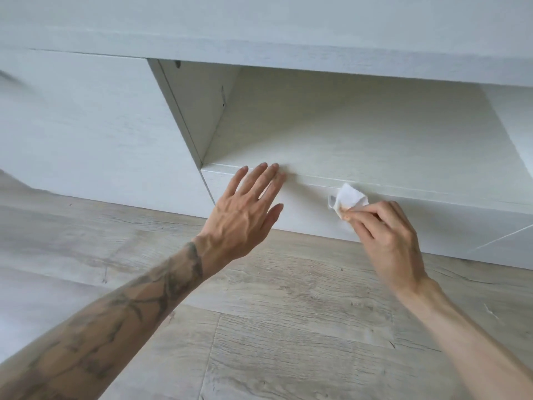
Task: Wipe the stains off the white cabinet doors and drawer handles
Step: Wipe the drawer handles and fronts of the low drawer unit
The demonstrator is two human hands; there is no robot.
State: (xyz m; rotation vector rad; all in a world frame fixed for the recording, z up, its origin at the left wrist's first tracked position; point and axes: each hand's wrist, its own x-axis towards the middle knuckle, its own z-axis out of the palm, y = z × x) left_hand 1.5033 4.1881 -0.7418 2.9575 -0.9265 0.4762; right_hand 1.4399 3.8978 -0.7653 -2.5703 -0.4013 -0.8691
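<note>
A low white cabinet (86,119) fills the upper view, with an open compartment (346,134) in its middle. My left hand (245,209) is flat with straight fingers, its fingertips resting on the front edge of the compartment's shelf (403,186). My right hand (386,229) pinches a small white wipe (350,197) with a brown smudge near its lower left. It holds the wipe against the white front panel (305,209) just below the shelf edge.
A closed white door lies left of the compartment, and a thick white top board (288,30) overhangs it. Pale wood-grain floor (288,313) runs under both forearms. Another white panel (513,116) stands at the far right.
</note>
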